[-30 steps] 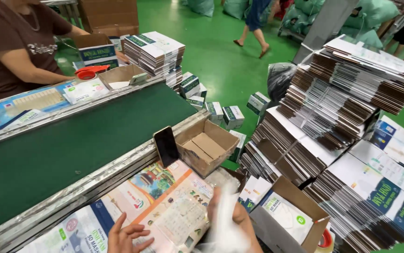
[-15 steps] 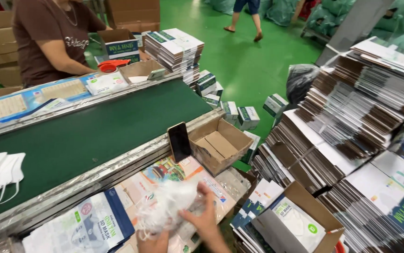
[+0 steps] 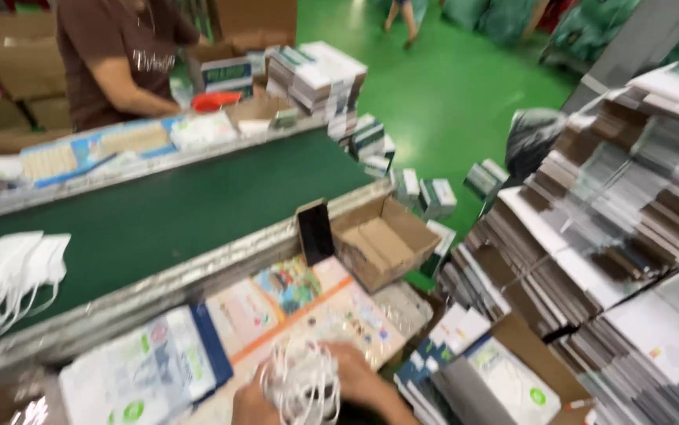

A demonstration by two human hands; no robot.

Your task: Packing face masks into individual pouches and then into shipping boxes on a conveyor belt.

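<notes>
At the bottom edge of the head view, my left hand and my right hand both clutch a bundle of white face masks with loose ear loops. The bundle hangs over a colourful printed sheet on the near side of the work surface. A white and green printed pouch lies just left of my hands. A stack of white masks rests on the green conveyor belt at the far left.
An open cardboard box and a dark phone stand by the belt's metal rail. Tall piles of flat cartons crowd the right. Across the belt a person in a brown shirt works beside stacked small boxes.
The view has swung left and down. My hands drew together on the mask bundle and lowered it toward the bottom edge. The mask stack on the belt came further into view.
</notes>
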